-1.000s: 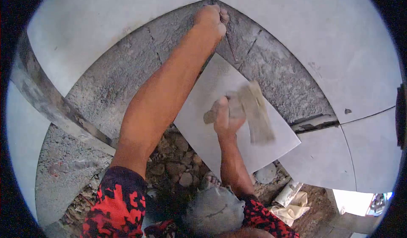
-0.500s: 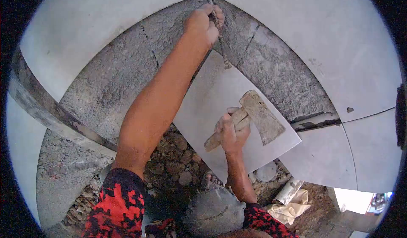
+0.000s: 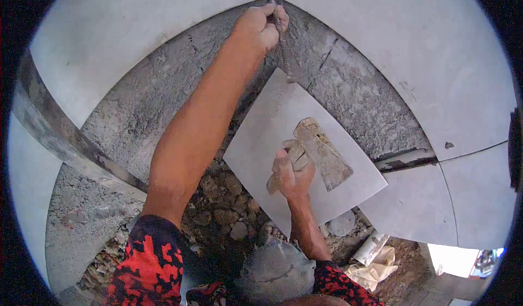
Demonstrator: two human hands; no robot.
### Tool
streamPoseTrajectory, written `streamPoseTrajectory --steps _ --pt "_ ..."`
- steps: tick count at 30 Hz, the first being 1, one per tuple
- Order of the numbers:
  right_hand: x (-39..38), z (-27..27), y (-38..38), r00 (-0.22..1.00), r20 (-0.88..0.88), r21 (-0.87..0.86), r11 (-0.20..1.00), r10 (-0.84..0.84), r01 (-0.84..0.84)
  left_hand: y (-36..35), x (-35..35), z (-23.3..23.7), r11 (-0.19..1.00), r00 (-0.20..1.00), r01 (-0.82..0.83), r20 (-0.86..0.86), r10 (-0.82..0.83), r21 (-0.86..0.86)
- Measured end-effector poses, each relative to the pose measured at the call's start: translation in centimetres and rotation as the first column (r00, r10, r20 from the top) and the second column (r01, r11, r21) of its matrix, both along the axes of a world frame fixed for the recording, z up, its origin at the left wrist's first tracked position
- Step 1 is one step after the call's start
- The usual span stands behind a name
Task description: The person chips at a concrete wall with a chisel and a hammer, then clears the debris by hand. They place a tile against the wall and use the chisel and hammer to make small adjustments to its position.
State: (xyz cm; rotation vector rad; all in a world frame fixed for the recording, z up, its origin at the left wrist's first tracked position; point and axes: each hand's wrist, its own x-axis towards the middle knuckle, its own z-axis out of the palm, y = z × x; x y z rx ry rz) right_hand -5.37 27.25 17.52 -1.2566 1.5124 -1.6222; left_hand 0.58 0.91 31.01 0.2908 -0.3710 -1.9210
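Note:
My left hand is stretched up to the top of the rough mortar wall and grips a ribbed steel bar that points down toward a loose grey tile. The tile leans against the wall, its top corner just under the bar's tip. My right hand is closed around the wooden handle of a mortar-crusted hatchet, held in front of the tile's face.
Smooth grey tiles cover the wall left and right of the bare mortar. Rubble and stones lie below. A foot, a white pipe piece and a cloth are at the bottom.
The hatchet swung: blurred and raised a second ago, then lower right, now pulled back slightly left. My left hand shifted a little while holding the bar at the wall's top.

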Motion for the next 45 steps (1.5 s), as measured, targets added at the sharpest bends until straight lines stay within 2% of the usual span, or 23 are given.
streamPoseTrajectory --steps 2,5,7,9,11,13,14,16,17,18,20,22,24,26,28,30,32,36,38,39,40,41,45 --pt "0.2 0.7 -0.2 0.999 0.040 0.010 1.000 -0.006 0.006 0.1 0.2 0.5 0.999 0.999 0.013 -0.048 -0.011 0.049" --pt "0.5 3.5 -1.2 0.987 -0.143 -0.066 0.996 -0.071 0.062 0.1 0.6 1.3 0.992 0.991 0.036 -0.131 -0.020 0.124" --pt "0.6 7.3 -1.7 0.664 -0.713 -0.280 0.960 -0.226 0.026 0.1 0.6 1.5 0.988 0.986 0.041 -0.167 -0.016 0.148" --pt "0.0 8.5 -2.3 0.743 -0.654 -0.257 0.966 -0.141 -0.042 0.0 0.5 1.8 0.991 1.000 -0.018 -0.011 0.019 0.132" --pt "-0.1 9.0 -3.8 0.806 -0.590 -0.232 0.966 -0.050 -0.111 -1.5 0.7 1.4 0.991 0.999 0.023 -0.041 -0.018 0.134" --pt "0.0 9.1 -6.2 0.804 -0.588 -0.013 0.996 -0.083 0.093 -1.7 0.6 0.7 0.987 0.995 0.075 -0.072 -0.065 0.143" --pt "0.4 9.2 -5.8 0.802 -0.590 -0.015 0.995 -0.088 0.098 -1.5 0.6 0.5 0.991 0.996 0.070 -0.064 -0.063 0.110" --pt "1.3 9.6 -4.7 0.912 -0.374 -0.291 0.955 -0.168 0.056 -1.7 0.7 0.6 0.996 0.997 0.058 -0.058 -0.054 0.069" --pt "1.0 10.2 -3.8 0.753 -0.597 -0.407 0.913 -0.277 0.013 -1.6 0.6 0.3 0.995 0.994 0.073 -0.081 -0.067 0.070" --pt "0.4 9.5 -4.6 0.751 -0.598 -0.417 0.909 -0.280 0.007 -2.0 0.6 0.5 0.995 0.992 0.081 -0.106 -0.075 0.057" --pt "-0.6 7.1 -5.9 0.720 -0.683 -0.108 0.992 -0.120 0.063 -1.2 1.0 0.4 0.981 0.977 0.133 -0.186 -0.106 0.140" --pt "-0.2 9.4 -6.0 0.835 -0.549 -0.058 0.998 -0.042 0.012 -1.1 0.9 0.9 0.965 0.952 0.194 -0.270 -0.141 0.179" --pt "0.7 9.8 -4.9 0.826 -0.507 -0.415 0.910 -0.247 0.017 -1.0 0.8 1.3 0.985 0.971 0.140 -0.207 -0.118 0.098" --pt "0.4 9.7 -4.5 0.810 -0.534 -0.437 0.899 -0.242 -0.019 -0.9 0.6 1.7 0.974 0.971 0.124 -0.227 -0.080 0.189" --pt "-0.3 8.7 -5.9 0.742 -0.658 -0.053 0.990 -0.131 0.128 -1.0 0.4 1.5 0.974 0.973 0.138 -0.210 -0.100 0.178" --pt "-0.5 9.7 -5.8 0.746 -0.657 -0.085 0.994 -0.111 0.073 -0.9 0.2 1.7 0.979 0.978 0.135 -0.181 -0.106 0.156" --pt "0.0 9.8 -4.8 0.810 -0.534 -0.356 0.933 -0.242 0.044 -0.8 0.3 1.3 0.985 0.986 0.109 -0.141 -0.090 0.135" --pt "-1.2 9.4 -4.7 0.795 -0.598 -0.062 0.995 -0.101 0.079 -1.2 -0.4 0.3 0.995 0.997 0.056 -0.051 -0.052 0.078" --pt "-1.3 8.7 -3.8 0.670 -0.703 -0.391 0.916 -0.238 -0.085 -1.0 -0.4 -0.2 1.000 1.000 0.009 -0.015 -0.009 0.027" --pt "-1.0 8.7 -2.2 0.670 -0.707 -0.374 0.923 -0.224 -0.086 0.4 -0.5 -0.8 0.991 0.971 -0.082 0.215 0.103 -0.103" --pt "-0.6 9.1 -0.3 0.933 -0.359 -0.116 0.993 -0.006 -0.038 2.1 -0.7 -0.9 0.959 0.879 -0.129 0.418 0.229 -0.253" --pt "-0.3 9.2 1.1 0.989 0.112 0.137 0.984 0.097 -0.112 3.6 -0.9 -0.8 0.975 0.895 -0.157 0.394 0.208 -0.158" --pt "-1.7 4.8 4.4 0.976 0.217 0.142 0.988 0.027 -0.059 7.1 -1.5 -1.4 0.954 0.862 -0.136 0.442 0.247 -0.269"
